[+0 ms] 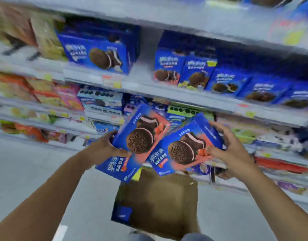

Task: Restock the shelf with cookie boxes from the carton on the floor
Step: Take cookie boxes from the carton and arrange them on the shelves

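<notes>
1. Far on the left, orange and yellow snack packs [19, 87] sit on the grey metal shelves [149, 89]. They look blurry.
2. A bit further right, on a higher shelf board, stands a big blue cardboard box with a brown cookie picture [97, 56]. More boxes like it stand behind it.
3. The left hand [104, 146] grips a blue and pink cardboard cookie box [137, 136]. Its thumb lies on the front and its fingers curl round the left edge.
4. This first cookie box is up in the air and tilted. It is in front of the lower shelves and above the carton.
5. The open brown cardboard carton [160, 202] sits on the grey floor [28, 162], right under both hands. One dark blue box [122, 213] shows in its left corner.
6. A second blue and pink cookie box [184, 146] is in the air too, tilted the other way. Its lower left corner overlaps the first box in the picture.
7. The right hand [231, 150] grips this second box. The thumb presses the front near the bottom and the fingers reach over the top right edge.
8. On the right, a row of smaller blue cookie boxes [196, 73] stands side by side on the higher shelf board.
</notes>
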Demonstrator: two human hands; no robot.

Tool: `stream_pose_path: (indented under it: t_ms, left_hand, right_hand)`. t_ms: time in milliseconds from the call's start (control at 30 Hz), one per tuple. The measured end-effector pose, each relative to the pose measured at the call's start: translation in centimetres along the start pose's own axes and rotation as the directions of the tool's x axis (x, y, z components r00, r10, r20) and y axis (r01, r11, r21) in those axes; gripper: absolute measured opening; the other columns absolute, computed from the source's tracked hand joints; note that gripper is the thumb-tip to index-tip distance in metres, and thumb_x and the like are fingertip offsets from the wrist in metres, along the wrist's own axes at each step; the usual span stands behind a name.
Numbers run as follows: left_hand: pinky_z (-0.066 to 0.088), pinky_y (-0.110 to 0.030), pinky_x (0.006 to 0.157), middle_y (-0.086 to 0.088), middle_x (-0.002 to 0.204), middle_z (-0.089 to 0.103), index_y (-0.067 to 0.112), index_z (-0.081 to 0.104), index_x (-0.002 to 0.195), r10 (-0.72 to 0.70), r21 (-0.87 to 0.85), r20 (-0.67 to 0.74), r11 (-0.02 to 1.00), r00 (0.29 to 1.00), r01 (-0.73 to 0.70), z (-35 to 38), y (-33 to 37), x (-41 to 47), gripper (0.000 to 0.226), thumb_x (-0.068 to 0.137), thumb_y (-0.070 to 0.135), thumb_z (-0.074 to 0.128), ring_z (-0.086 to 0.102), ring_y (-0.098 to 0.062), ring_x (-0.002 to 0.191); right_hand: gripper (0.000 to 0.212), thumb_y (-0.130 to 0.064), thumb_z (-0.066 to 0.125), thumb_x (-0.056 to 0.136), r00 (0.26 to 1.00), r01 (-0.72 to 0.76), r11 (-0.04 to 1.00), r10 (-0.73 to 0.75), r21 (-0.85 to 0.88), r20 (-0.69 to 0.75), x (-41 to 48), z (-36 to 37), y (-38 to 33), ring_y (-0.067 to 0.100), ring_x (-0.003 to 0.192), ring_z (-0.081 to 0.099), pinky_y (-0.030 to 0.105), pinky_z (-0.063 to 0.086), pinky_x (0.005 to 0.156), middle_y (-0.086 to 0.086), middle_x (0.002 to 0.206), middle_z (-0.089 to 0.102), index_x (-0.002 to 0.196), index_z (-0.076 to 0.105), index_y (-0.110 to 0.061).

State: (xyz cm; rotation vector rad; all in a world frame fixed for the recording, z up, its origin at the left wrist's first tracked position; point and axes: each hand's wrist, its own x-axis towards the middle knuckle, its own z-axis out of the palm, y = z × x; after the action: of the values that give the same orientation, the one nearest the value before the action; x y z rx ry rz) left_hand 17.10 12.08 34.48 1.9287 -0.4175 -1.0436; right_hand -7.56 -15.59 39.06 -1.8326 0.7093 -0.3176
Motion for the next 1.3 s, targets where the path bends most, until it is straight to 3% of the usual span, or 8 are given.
stream_pose_path:
  t_ms: [133,333,533,633,767,867,1067,1300]
  left_hand:
    - [0.054,-0.052,0.094,0.002,0.115,0.073,0.027,0.052,0.134,0.168,0.144,0.083,0.973,0.982,-0.179,-1.5,10.3,-2.4,0.111,0.036,0.049,0.099,0.073,-0.021,0.098]
    - [0.055,-0.034,0.087,0.014,0.104,0.075,0.033,0.058,0.121,0.376,0.338,0.107,0.857,0.921,-0.389,-1.0,24.1,-7.5,0.098,0.032,0.052,0.095,0.073,-0.01,0.093]
    - [0.056,-0.045,0.089,-0.001,0.106,0.076,0.024,0.059,0.123,0.492,0.3,0.086,0.817,0.866,-0.493,2.7,33.4,-10.9,0.084,0.048,0.024,0.098,0.074,-0.026,0.094]
    - [0.054,-0.046,0.092,-0.006,0.108,0.076,0.023,0.061,0.122,0.51,0.238,0.055,0.828,0.859,-0.507,5.0,36.7,-12.0,0.076,0.054,0.014,0.094,0.073,-0.03,0.098]
    - [0.055,-0.048,0.091,-0.008,0.111,0.075,0.023,0.062,0.122,0.543,0.222,0.014,0.817,0.839,-0.533,7.6,39.7,-12.8,0.071,0.057,0.017,0.089,0.072,-0.033,0.099]
    - [0.059,-0.046,0.085,-0.007,0.109,0.075,0.024,0.058,0.124,0.536,0.243,-0.021,0.821,0.844,-0.516,9.5,41.3,-13.2,0.068,0.066,0.004,0.086,0.073,-0.033,0.096]
    - [0.056,-0.051,0.091,0.0,0.11,0.075,0.029,0.057,0.125,0.534,0.36,-0.03,0.794,0.845,-0.49,13.2,43.4,-11.9,0.075,0.061,0.014,0.091,0.073,-0.027,0.099]
    - [0.058,-0.029,0.084,0.018,0.106,0.073,0.034,0.058,0.117,0.559,0.542,-0.017,0.702,0.829,-0.462,16.6,45.7,-8.3,0.068,0.06,0.027,0.094,0.071,-0.003,0.092]
  right_hand:
    - [0.075,0.009,0.072,0.071,0.97,0.169,0.982,-0.151,0.083,-0.19,-3.1,-6.3,-4.7,0.021,0.105,0.062,0.047,0.051,0.092,-0.007,0.119,0.064,0.119,0.057,-0.046]
    - [0.067,0.021,0.058,0.078,0.822,0.47,0.871,-0.372,0.145,-0.43,-6.1,-15.0,-11.0,-0.008,0.094,0.061,0.009,0.049,0.078,-0.009,0.117,0.062,0.12,0.054,-0.032]
    - [0.065,0.023,0.05,0.08,0.689,0.636,0.758,-0.473,0.146,-0.549,-5.6,-24.0,-13.8,-0.002,0.093,0.065,0.016,0.054,0.075,-0.018,0.109,0.068,0.125,0.054,-0.024]
    - [0.062,0.014,0.049,0.087,0.645,0.69,0.704,-0.494,0.168,-0.582,-4.4,-29.4,-14.1,0.022,0.106,0.061,0.033,0.057,0.08,-0.007,0.122,0.064,0.129,0.055,-0.031]
    - [0.06,0.011,0.043,0.087,0.601,0.752,0.617,-0.498,0.232,-0.625,-2.4,-35.3,-15.2,0.014,0.083,0.066,0.03,0.058,0.068,0.0,0.122,0.061,0.124,0.057,-0.033]
    - [0.058,0.013,0.04,0.087,0.608,0.773,0.548,-0.495,0.319,-0.621,-0.5,-38.3,-15.8,0.008,0.072,0.064,0.025,0.056,0.064,0.0,0.111,0.059,0.129,0.054,-0.024]
    - [0.053,0.013,0.044,0.089,0.641,0.754,0.549,-0.492,0.361,-0.59,4.5,-40.3,-16.7,0.006,0.091,0.062,0.017,0.053,0.064,-0.007,0.117,0.058,0.121,0.051,-0.029]
    - [0.059,-0.003,0.063,0.087,0.719,0.603,0.792,-0.489,0.094,-0.494,10.2,-42.1,-17.0,0.003,0.107,0.06,0.021,0.048,0.089,-0.003,0.128,0.06,0.138,0.04,-0.023]
